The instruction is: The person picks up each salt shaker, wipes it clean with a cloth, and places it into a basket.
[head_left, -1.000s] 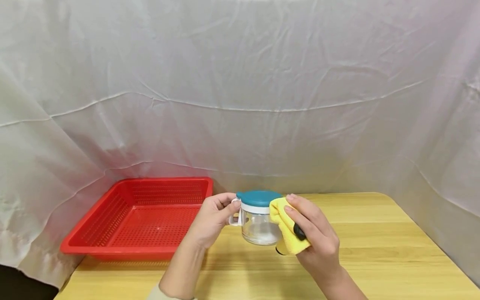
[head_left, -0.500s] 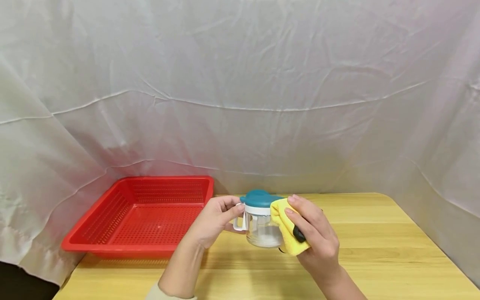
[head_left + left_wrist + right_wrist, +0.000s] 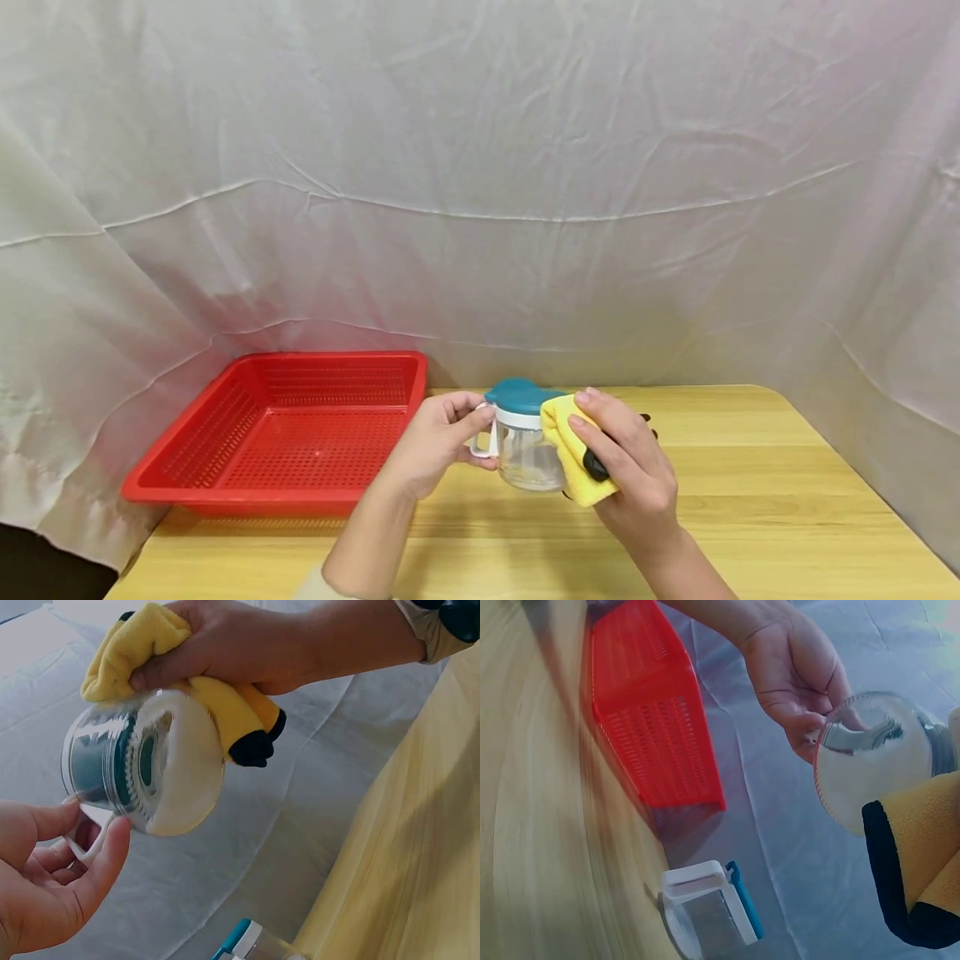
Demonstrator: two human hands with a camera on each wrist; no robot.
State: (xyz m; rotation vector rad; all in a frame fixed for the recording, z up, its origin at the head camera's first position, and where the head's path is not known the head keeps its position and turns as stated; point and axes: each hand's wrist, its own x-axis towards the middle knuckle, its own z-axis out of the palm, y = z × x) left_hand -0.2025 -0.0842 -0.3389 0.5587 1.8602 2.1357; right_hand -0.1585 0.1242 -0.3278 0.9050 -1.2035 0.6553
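Note:
A clear glass seasoning jar (image 3: pixel 528 462) with a teal lid (image 3: pixel 517 395) and a white collar is held above the table. My left hand (image 3: pixel 435 446) pinches its white handle (image 3: pixel 88 838) between thumb and fingers. In my right hand (image 3: pixel 633 467) is a folded yellow cloth (image 3: pixel 573 454) with black edging, which it presses against the jar's right side. The left wrist view shows the cloth (image 3: pixel 142 649) on the glass wall near the jar's base. Part of the lid and the right side of the glass are hidden behind the cloth.
A red perforated plastic basket (image 3: pixel 300 498) sits at the left of the wooden table (image 3: pixel 757 500). A second jar (image 3: pixel 709 919), with teal lid and white handle, stands on the table in the right wrist view. Pale fabric (image 3: pixel 480 275) hangs behind and at both sides.
The jar has shifted slightly right and turned, so its handle and raised lid part show differently. The left hand moved with it, while the right hand and cloth stayed nearly in place.

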